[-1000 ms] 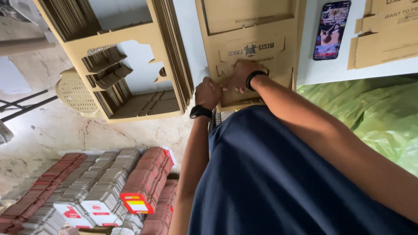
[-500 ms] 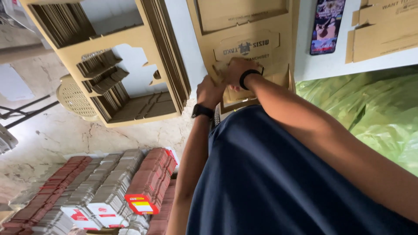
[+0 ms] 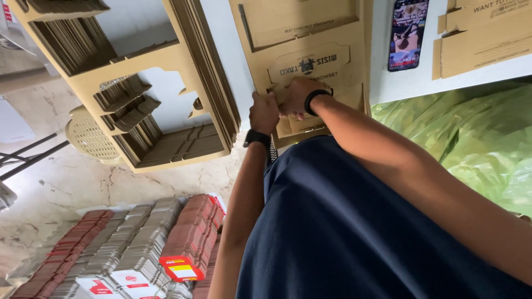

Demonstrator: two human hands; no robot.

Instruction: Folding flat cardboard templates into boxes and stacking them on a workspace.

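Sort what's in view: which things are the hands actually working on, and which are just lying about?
In hand:
- left hand and right hand, both gripping the flat brown cardboard box blank

Lying about:
- tall stack of die-cut cardboard blanks
- phone on the white table
- another folded blank
- green plastic sheet
- rows of red and grey flat packs on the floor
- plastic stool

Flat brown die-cut cardboard box blank (image 3: 310, 50), unfolded, lies on the white table (image 3: 410, 86) at its near edge, between the stack of similar blanks and the phone. Printed panel faces up; cut slots and flap outlines show across its surface. Lower flaps at the near edge are partly raised and bent, one tab lifted off the flat sheet. Both hands grip these flaps, covering part of them. Rest of the blank stays flat.
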